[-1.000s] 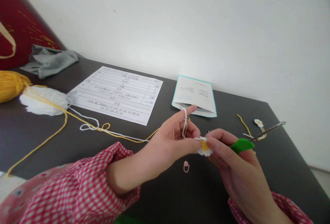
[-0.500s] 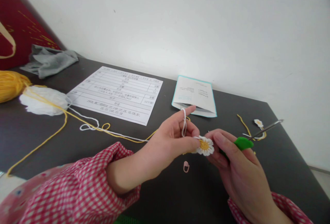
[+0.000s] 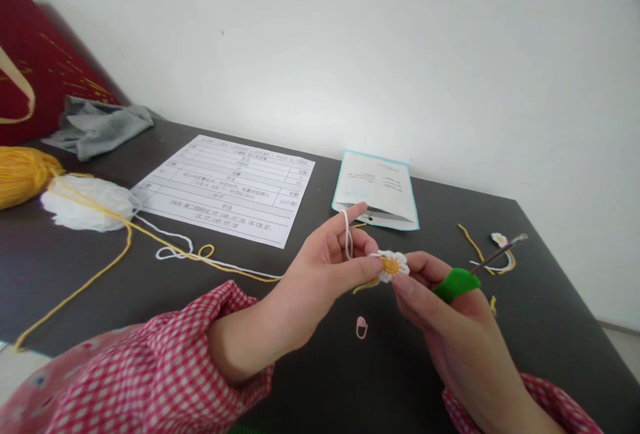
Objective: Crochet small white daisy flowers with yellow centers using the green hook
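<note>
Between my two hands is a small crocheted flower (image 3: 391, 265) with a yellow centre and white petals. My left hand (image 3: 333, 261) pinches its left edge between thumb and fingers, the index finger stretched out with white yarn (image 3: 349, 237) looped over it. On the flower's right edge lie the thumb and index finger of my right hand (image 3: 445, 314). That hand also holds a crochet hook (image 3: 457, 284) by its green handle, the metal tip pointing up to the right. A short yellow yarn end (image 3: 367, 285) hangs under the flower. Below lies a pink stitch marker (image 3: 361, 327) on the dark table.
At left are a yellow yarn ball (image 3: 25, 174) and a white yarn ball (image 3: 87, 202), strands trailing to my left hand. Behind lie a printed sheet (image 3: 225, 191), an opened pouch (image 3: 377, 184), a grey cloth (image 3: 103, 126) and a red bag (image 3: 45, 61). Another small flower (image 3: 499, 239) lies at right.
My right thumb has come onto the flower's right edge, and the flower has tilted and shifted slightly left and up. The hook has moved left with my right hand.
</note>
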`<state>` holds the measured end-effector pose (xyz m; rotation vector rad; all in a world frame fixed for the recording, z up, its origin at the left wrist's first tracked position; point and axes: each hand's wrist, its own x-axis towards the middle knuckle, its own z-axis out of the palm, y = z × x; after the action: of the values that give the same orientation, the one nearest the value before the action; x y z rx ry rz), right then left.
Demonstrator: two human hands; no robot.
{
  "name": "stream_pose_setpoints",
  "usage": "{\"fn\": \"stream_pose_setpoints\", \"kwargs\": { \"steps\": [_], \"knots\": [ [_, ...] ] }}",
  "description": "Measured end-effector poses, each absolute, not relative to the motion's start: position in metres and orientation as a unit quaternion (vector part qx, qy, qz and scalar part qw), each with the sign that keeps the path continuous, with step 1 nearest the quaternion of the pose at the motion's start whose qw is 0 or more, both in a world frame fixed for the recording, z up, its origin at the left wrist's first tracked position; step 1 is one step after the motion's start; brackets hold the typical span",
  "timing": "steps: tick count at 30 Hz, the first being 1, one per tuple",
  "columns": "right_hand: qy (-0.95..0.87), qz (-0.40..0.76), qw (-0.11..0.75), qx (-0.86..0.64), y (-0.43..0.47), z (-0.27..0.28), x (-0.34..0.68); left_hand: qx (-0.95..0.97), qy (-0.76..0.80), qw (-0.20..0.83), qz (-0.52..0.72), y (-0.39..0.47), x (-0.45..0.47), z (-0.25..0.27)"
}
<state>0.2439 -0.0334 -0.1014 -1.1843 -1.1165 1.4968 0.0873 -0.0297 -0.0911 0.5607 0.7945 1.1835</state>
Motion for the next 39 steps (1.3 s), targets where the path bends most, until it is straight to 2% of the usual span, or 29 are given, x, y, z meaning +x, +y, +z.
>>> {"fn": "stream_pose_setpoints", "kwargs": {
  "steps": [6, 12, 22, 28, 39],
  "knots": [
    [-0.448, 0.600, 0.454, -0.482, -0.028, -0.102, 0.243, 0.303, 0.402, 0.700, 0.506, -0.033, 0.090, -0.099],
    [-0.454, 0.613, 0.445, -0.469, -0.023, -0.107, 0.243, 0.379, 0.417, 0.632, 0.533, -0.033, 0.092, -0.109],
    [-0.398, 0.691, 0.433, -0.421, -0.021, -0.106, 0.243, 0.305, 0.429, 0.682, 0.508, -0.028, 0.083, -0.092],
    [-0.339, 0.769, 0.412, -0.351, -0.017, -0.110, 0.244, 0.365, 0.439, 0.638, 0.516, -0.027, 0.082, -0.093],
    [-0.337, 0.764, 0.436, -0.335, -0.017, -0.111, 0.242, 0.338, 0.476, 0.613, 0.532, -0.026, 0.083, -0.091]
  ]
}}
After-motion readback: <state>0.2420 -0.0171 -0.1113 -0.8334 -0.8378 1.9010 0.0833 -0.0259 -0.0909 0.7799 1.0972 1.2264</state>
